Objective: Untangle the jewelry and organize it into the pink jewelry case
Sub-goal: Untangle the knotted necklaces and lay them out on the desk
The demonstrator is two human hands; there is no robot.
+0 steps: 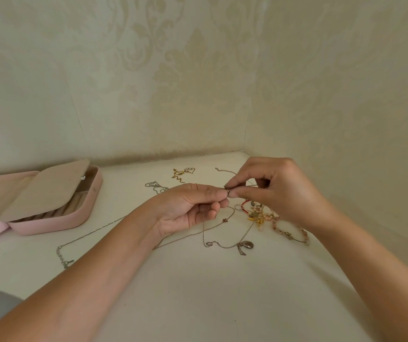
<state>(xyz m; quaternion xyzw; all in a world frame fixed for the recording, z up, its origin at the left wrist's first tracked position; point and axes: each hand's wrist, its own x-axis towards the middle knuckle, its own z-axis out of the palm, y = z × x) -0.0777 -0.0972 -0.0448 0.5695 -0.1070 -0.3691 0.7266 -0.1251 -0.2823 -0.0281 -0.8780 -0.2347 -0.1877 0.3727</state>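
Observation:
My left hand (190, 208) and my right hand (272, 191) meet above the white table, both pinching the clasp of a thin silver chain (228, 192). That chain hangs down and trails over the table to a grey teardrop pendant (247, 244). Under my right hand lies a tangled heap of jewelry (259, 215) with a red cord, gold charms and a pink bead bracelet (290, 234). The pink jewelry case (50, 223) lies open at the left, its beige inner flap raised over the ring rolls.
A gold chain with pearls (182, 172) and a small silver chain (155, 186) lie near the back wall. A long silver chain (79, 240) runs left under my left forearm. Patterned walls close the table at the back and right.

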